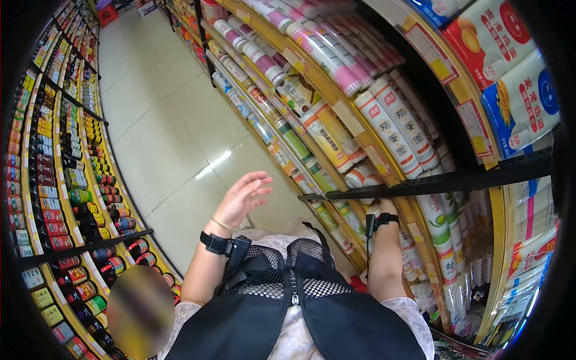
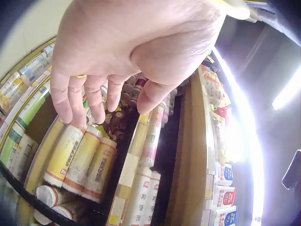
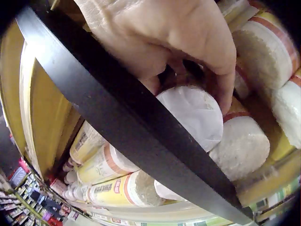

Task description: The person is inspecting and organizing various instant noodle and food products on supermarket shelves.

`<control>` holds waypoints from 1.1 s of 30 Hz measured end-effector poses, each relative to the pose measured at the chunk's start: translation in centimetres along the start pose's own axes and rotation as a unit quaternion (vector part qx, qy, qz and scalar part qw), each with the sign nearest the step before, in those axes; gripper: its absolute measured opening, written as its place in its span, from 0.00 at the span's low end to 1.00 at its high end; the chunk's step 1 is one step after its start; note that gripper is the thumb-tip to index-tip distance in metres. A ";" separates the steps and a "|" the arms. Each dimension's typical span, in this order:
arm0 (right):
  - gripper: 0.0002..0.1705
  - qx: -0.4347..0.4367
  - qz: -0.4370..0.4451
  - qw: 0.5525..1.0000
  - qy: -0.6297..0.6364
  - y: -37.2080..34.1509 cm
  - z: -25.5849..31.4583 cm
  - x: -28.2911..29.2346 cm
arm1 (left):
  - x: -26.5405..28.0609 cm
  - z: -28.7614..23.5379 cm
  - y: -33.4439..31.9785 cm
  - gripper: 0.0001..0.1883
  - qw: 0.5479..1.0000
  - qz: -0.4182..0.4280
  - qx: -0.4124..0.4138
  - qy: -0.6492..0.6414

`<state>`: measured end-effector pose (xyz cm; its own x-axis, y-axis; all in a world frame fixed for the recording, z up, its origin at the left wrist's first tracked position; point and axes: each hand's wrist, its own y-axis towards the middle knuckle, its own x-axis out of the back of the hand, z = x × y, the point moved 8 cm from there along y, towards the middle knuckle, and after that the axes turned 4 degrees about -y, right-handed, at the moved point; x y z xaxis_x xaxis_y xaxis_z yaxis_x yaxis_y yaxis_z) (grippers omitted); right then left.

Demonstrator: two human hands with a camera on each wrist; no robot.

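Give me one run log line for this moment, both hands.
Right hand: grips white-ended cylindrical pack | Left hand: holds nothing | Neighboring packs: beside gripped pack

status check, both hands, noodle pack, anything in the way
Right hand grips noodle pack. Left hand empty. Black bar partly covers pack in right wrist view.

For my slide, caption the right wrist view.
Right hand grips a white-ended roll beside a black bar.

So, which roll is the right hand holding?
The roll whose white end lies directly under the right hand, partly hidden by the black bar; only this one is gripped.
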<state>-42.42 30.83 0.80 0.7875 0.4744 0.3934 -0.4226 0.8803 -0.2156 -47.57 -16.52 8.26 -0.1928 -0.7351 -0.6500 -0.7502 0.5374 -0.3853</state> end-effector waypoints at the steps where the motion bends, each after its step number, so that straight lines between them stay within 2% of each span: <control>1: 0.23 -0.013 -0.004 1.000 0.023 -0.1 -0.2 0.5 | 0.6 -1.1 -0.1 0.19 1.000 0.001 -0.004 -0.006; 4: 0.22 -0.056 -0.012 0.994 0.093 -3.2 -2.3 3.9 | 3.9 -4.1 -0.6 0.19 1.000 -0.011 -0.022 -0.005; 8: 0.22 -0.115 -0.027 0.977 0.176 -6.2 -3.6 2.6 | 9.6 -7.7 -1.7 0.19 0.997 -0.054 -0.052 0.002; 9: 0.14 -0.029 -0.042 0.989 0.140 -5.5 -5.5 3.3 | 10.2 -8.0 -1.6 0.19 0.997 -0.050 -0.051 -0.002; 10: 0.14 -0.026 -0.045 0.989 0.137 -5.5 -7.5 3.9 | 10.7 -8.4 -1.7 0.19 0.997 -0.059 -0.053 -0.008; 12: 0.14 0.014 0.012 1.000 0.007 -6.3 -10.1 3.4 | 12.0 -9.3 -1.8 0.18 0.996 -0.068 -0.049 -0.015; 14: 0.13 -0.032 0.038 0.997 0.060 -6.4 -15.1 2.3 | 12.9 -9.8 -1.4 0.18 0.996 -0.076 -0.043 -0.016; 16: 0.13 -0.051 0.173 0.982 -0.053 -9.4 -13.2 -1.7 | 13.6 -9.9 -0.3 0.18 0.997 -0.072 -0.037 -0.015; 18: 0.13 -0.103 0.207 0.972 -0.034 -14.1 -8.3 -7.4 | 14.1 -10.8 0.7 0.18 0.997 -0.072 -0.034 -0.010; 20: 0.12 -0.086 0.268 0.960 -0.013 -15.8 -4.2 -12.3 | 14.3 -12.3 1.6 0.18 0.996 -0.078 -0.039 0.016; 22: 0.19 -0.018 0.358 0.934 -0.019 -15.7 -0.9 -17.3 | 14.9 -13.3 2.8 0.19 0.995 -0.079 -0.043 0.030; 24: 0.23 0.121 0.360 0.923 -0.059 -15.5 4.0 -21.8 | 15.5 -14.3 4.1 0.20 0.995 -0.082 -0.045 0.045; 26: 0.25 0.200 0.339 0.917 -0.067 -13.3 7.1 -26.4 | 16.2 -15.4 5.5 0.19 0.994 -0.085 -0.048 0.044; 28: 0.26 0.333 0.224 0.894 -0.200 -13.7 13.7 -29.3 | 16.7 -16.6 6.7 0.19 0.993 -0.094 -0.042 0.050; 29: 0.26 0.331 0.225 0.895 -0.199 -12.4 15.0 -31.1 | 17.1 -17.2 7.4 0.19 0.992 -0.103 -0.038 0.054; 30: 0.27 0.403 0.132 0.858 -0.289 -11.4 17.0 -32.2 | 17.3 -18.0 7.9 0.19 0.992 -0.104 -0.035 0.055; 31: 0.29 0.467 0.038 0.802 -0.372 -10.9 18.7 -33.4 | 17.7 -18.9 8.4 0.19 0.992 -0.109 -0.037 0.056; 33: 0.27 0.446 0.022 0.820 -0.359 -6.0 18.2 -35.9 | 18.5 -20.6 9.3 0.19 0.991 -0.115 -0.040 0.059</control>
<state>-76.30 8.59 4.28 0.4309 0.1041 0.8964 -0.8557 0.3625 0.3693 -71.12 -33.59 6.13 -0.0789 -0.8801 -0.4682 -0.8296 0.3185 -0.4587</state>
